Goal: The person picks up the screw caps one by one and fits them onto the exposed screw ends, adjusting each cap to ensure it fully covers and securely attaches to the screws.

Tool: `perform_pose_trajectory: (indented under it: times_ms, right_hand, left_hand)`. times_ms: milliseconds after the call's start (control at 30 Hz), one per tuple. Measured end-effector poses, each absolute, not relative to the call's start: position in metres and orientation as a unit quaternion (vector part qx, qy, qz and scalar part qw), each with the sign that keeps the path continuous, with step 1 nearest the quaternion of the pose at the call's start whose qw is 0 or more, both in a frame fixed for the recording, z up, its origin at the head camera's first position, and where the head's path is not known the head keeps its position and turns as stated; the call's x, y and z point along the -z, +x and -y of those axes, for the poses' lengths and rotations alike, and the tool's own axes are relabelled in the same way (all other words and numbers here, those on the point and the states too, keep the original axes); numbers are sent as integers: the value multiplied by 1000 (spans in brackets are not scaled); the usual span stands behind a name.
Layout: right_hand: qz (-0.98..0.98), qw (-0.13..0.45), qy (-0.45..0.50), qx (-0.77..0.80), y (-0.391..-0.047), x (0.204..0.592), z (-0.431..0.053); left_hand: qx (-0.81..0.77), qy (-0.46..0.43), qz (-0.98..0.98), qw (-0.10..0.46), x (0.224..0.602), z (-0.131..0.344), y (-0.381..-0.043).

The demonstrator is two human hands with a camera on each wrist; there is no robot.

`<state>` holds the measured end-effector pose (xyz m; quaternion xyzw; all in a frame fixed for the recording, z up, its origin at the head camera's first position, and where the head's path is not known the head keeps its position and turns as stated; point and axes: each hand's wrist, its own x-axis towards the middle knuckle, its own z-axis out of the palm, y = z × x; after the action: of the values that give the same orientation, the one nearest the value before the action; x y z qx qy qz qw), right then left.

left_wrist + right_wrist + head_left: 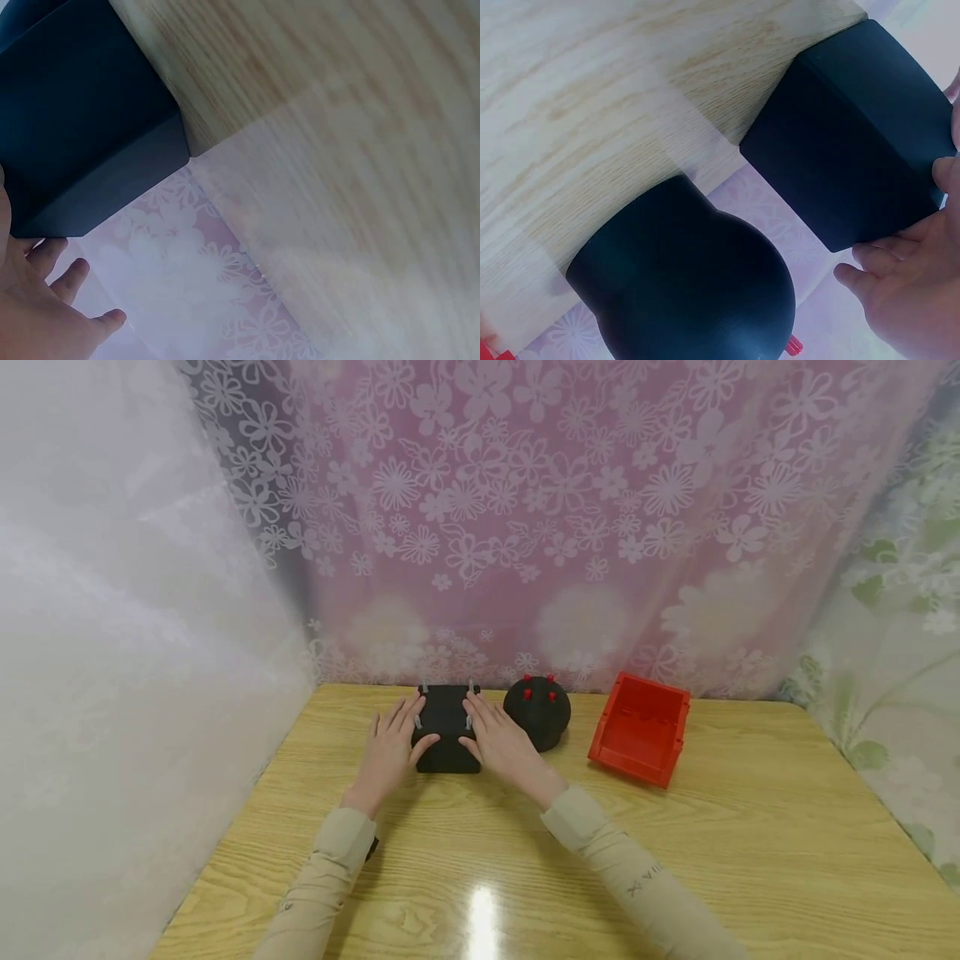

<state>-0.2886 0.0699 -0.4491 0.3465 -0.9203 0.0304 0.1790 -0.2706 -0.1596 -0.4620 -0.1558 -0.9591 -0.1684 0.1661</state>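
Observation:
A black box [447, 753] with grey pegs near the corners of its top stands toward the back of the table. My left hand [388, 752] rests along its left top edge, fingers extended and thumb at the front edge. On the opposite side, my right hand [508, 750] lies against the box with fingers stretched forward. In the right wrist view, fingertips of the right hand [907, 292] touch the top rim of the box [832, 157]. The left wrist view has the left hand [45, 319] at the box's upper edge, partly out of frame.
Just right of the box stands a rounded black object [546, 727] with red pegs on top. Farther right lies a red plastic bin [637, 739]. Behind the wooden table [480, 835] hangs a pink flowered curtain [480, 527]; pale sheets hang at both sides.

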Motion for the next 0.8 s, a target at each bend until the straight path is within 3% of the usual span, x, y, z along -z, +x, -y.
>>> perform_pose_trajectory:
  times_ms: [233, 600, 800]
  right_hand:
    - [924, 166, 342, -35, -280, 448, -72]
    - [912, 209, 349, -48, -268, 450, -82]
    - [914, 201, 349, -52, -259, 448, -84]
  left_hand:
    - [155, -162, 958, 179, 463, 158, -264]
    - [160, -178, 951, 198, 463, 151, -254]
    - [172, -179, 949, 195, 464, 147, -247]
